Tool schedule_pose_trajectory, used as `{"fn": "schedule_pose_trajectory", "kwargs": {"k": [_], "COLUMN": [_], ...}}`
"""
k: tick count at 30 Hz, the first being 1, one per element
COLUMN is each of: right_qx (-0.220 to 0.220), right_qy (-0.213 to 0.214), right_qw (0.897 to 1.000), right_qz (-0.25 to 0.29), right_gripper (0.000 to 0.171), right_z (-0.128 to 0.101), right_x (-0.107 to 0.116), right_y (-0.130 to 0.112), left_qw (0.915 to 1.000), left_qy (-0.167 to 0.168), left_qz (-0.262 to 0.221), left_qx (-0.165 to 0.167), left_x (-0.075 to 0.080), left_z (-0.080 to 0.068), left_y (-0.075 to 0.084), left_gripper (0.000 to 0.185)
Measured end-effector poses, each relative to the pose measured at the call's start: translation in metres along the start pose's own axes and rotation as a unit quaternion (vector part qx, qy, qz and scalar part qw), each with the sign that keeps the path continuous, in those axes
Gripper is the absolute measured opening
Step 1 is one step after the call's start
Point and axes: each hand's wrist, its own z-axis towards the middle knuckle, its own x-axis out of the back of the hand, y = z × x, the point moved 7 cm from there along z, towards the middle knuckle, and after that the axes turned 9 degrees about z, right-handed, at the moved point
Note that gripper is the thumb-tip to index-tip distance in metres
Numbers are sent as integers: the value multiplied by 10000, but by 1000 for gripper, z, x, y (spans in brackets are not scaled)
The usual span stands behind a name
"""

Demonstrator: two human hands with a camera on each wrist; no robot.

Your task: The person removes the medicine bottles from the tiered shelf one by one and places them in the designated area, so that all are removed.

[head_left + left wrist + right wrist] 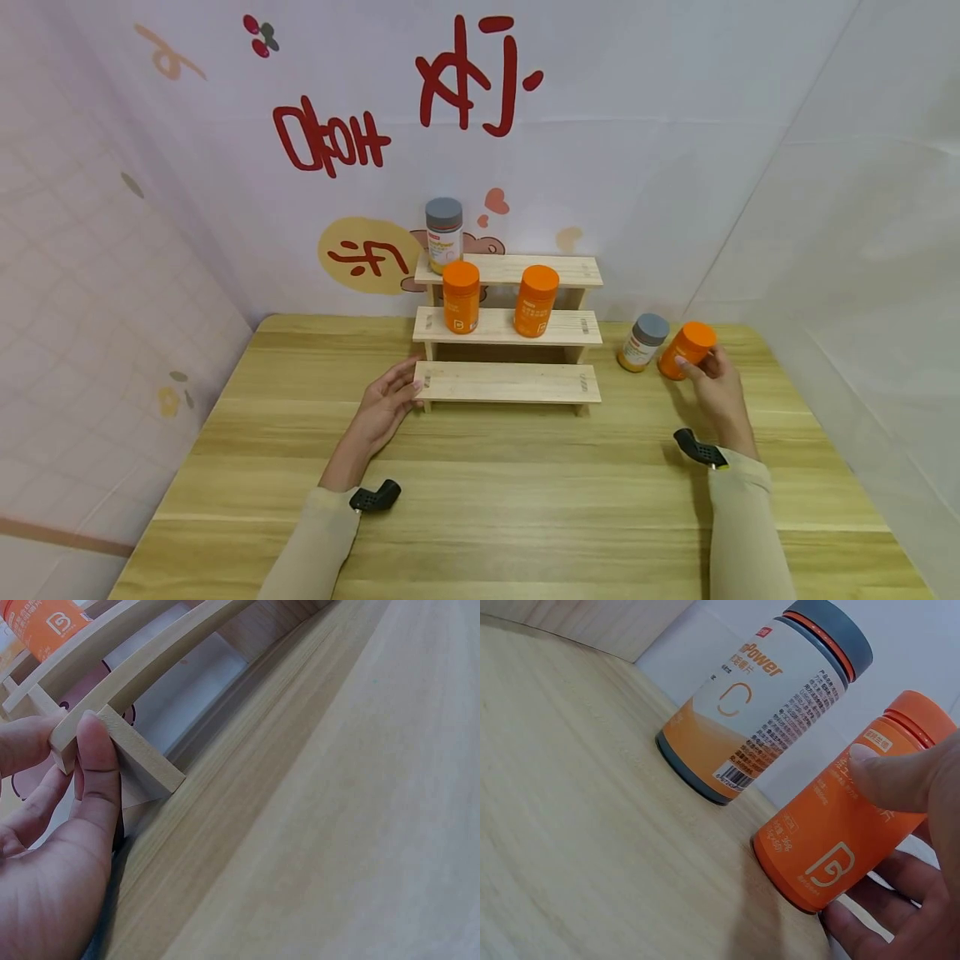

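Note:
My left hand pinches the left end of the bottom step of a three-tier wooden display stand; in the left wrist view the thumb and fingers lie round the step's corner. Over on the right, my right hand holds an orange pill bottle by its side, thumb on the label in the right wrist view. That bottle's base is at the tabletop. Just left of it stands a grey-capped white and orange bottle, apart from the fingers.
Two more orange bottles stand on the middle step. Another grey-capped bottle sits at the left end of the top step. The stand is on a wood-grain table, with a printed white sheet behind it.

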Motion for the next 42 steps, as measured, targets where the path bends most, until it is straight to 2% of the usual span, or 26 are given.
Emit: {"fn": "schedule_pose_trajectory", "kwargs": {"k": [8, 14, 19, 24, 34, 42], "right_qx": [-307, -246, -80, 231, 850, 795], "right_qy": [-84, 1, 123, 205, 270, 184], "right_qw": [9995, 9997, 9999, 9994, 9956, 9955], "right_qz": [-83, 40, 58, -170, -274, -481], "right_gripper": [79, 84, 84, 81, 80, 80], "right_z": [-4, -5, -8, -14, -27, -37], "right_x": [5, 11, 12, 14, 8, -9], "right_y": [-6, -21, -37, -54, -91, -112], "left_qw": [10000, 10000, 10000, 10000, 9998, 9998], "left_qy": [-2, -2, -2, 23, -25, -19], "left_qz": [-10, -51, -61, -76, -168, -199], "left_qx": [-16, -37, -37, -38, -76, -98], "left_x": [-2, -1, -1, -2, -3, -3], "left_z": [-1, -1, 0, -1, -1, -2], "left_y": [0, 1, 1, 1, 0, 1], "left_gripper": [62, 61, 63, 63, 64, 64]}}
